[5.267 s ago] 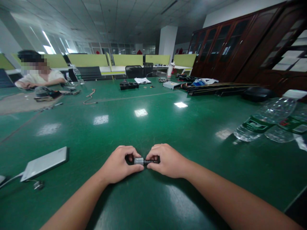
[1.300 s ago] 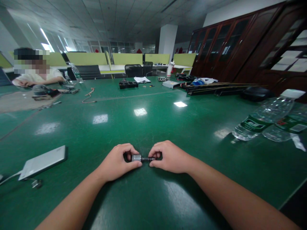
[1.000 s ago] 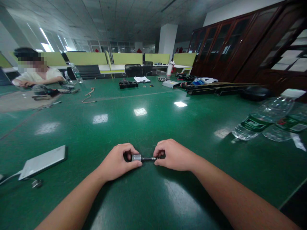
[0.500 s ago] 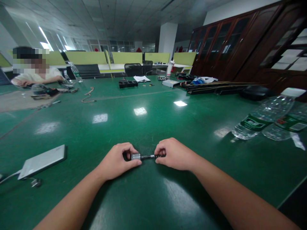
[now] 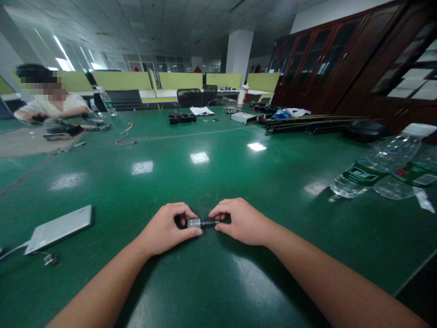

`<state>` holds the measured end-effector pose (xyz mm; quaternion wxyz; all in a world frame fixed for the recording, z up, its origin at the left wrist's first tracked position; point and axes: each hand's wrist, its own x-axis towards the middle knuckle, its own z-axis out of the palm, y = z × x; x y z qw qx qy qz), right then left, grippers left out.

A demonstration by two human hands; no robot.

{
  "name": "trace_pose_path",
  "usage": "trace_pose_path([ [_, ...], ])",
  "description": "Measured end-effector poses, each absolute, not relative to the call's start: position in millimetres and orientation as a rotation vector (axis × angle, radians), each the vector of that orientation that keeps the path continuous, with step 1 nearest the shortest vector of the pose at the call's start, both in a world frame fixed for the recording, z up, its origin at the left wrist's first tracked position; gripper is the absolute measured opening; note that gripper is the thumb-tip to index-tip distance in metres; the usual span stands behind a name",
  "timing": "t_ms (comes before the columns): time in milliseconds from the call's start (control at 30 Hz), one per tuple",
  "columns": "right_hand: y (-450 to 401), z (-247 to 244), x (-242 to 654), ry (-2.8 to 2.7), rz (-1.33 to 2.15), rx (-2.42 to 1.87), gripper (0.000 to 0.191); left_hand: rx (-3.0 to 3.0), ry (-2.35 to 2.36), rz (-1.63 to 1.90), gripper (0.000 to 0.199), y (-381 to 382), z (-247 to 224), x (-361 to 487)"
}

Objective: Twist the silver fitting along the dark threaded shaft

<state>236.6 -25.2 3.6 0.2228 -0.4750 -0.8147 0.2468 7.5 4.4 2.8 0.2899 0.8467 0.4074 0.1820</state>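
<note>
One small silver cylinder (image 5: 194, 222), lengthwise left to right, low over green table (image 5: 191, 187), pinched between thumb and curled fingers of left hand (image 5: 167, 230). Dark ribbed rod (image 5: 207, 223) juts from its right end. Right hand (image 5: 244, 223) at rod's far end, thumb and fingertips slightly parted; cannot tell whether gripping. Silver slab (image 5: 61, 230) farther left.

Green tabletop (image 5: 164, 187): glossy, reflecting square patches of light. Left side: flat silver device (image 5: 61, 229), white cable (image 5: 13, 251) at its end. Right side: clear bottle (image 5: 363, 174), green label, white cap, partly covering a second bottle (image 5: 414, 175). Far left: seated person (image 5: 58, 105), light top. Beyond, right: dark wooden cabinets (image 5: 316, 54) with glazed doors.
</note>
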Motion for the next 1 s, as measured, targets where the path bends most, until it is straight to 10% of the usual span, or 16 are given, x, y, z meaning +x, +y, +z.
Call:
trace_pose_path([
  [1000, -26.6, -4.0, 222.8, -2.237, 0.634, -1.244, 0.012, 2.231, 1.09, 0.498, 0.021, 3.6, 1.7, 7.8],
])
